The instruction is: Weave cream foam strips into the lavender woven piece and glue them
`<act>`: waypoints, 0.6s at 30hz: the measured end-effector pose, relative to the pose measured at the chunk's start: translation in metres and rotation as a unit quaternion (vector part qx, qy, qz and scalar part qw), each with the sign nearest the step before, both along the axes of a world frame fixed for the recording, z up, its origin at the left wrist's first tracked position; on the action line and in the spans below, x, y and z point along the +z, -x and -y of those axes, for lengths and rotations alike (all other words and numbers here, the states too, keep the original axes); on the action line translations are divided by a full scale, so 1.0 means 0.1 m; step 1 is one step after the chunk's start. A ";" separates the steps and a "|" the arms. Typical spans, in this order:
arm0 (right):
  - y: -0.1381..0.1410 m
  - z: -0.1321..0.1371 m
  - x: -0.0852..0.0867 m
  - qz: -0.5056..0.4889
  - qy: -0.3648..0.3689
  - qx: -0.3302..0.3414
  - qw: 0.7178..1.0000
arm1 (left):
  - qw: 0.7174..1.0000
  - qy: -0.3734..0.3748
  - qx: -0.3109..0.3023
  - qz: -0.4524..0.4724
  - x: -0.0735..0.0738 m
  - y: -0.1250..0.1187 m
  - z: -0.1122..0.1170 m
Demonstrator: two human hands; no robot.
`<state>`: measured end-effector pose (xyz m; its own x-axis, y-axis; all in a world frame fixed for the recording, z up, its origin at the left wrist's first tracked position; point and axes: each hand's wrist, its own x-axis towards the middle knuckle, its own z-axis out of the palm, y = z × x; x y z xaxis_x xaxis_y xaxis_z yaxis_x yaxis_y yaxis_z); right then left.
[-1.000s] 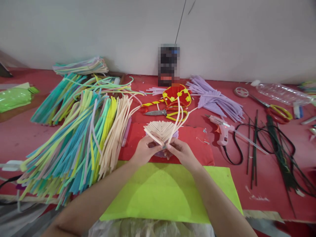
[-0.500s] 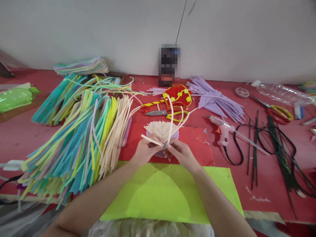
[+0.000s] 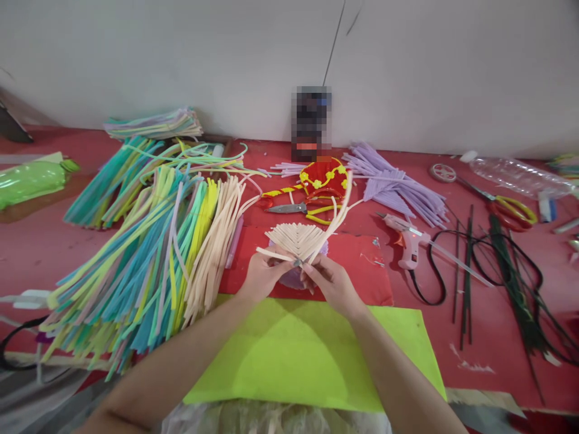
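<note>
A fan-shaped piece woven from cream strips [image 3: 296, 237] sits above a red sheet [image 3: 362, 265], over a purple piece. My left hand [image 3: 261, 276] pinches its lower left edge, fingers closed on the weave. My right hand [image 3: 329, 278] is closed on a long cream strip [image 3: 337, 216] that rises from the weave and leans up to the right. Both hands meet at the bottom tip of the fan.
A big pile of coloured strips [image 3: 145, 253] lies left. A green sheet [image 3: 307, 355] lies in front. Behind are scissors [image 3: 286, 208], a red and yellow ornament [image 3: 325, 175] and purple strips [image 3: 398, 187]. A pink glue gun [image 3: 409, 241], black wires [image 3: 497, 265] and a plastic bottle [image 3: 515, 172] lie right.
The long cream strip in my right hand has swung from upright to leaning right. Both hands stay at the base of the woven fan. The view shifted slightly.
</note>
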<state>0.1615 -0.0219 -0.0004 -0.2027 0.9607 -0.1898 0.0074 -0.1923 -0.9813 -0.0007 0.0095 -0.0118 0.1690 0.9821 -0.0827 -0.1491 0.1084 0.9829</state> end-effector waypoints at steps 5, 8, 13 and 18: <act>-0.04 -0.01 0.01 0.030 -0.012 0.008 0.999 | 0.999 0.021 0.030 0.007 0.05 0.02 -0.04; -0.06 -0.02 0.01 0.044 -0.016 0.012 0.999 | 0.999 0.020 0.046 0.018 0.05 0.02 -0.06; -0.06 -0.02 0.02 0.052 -0.021 0.011 0.998 | 0.997 0.023 0.055 0.042 0.05 0.01 -0.06; -0.07 -0.02 0.03 0.079 -0.028 0.014 0.996 | 0.996 0.025 0.074 0.042 0.02 0.02 -0.06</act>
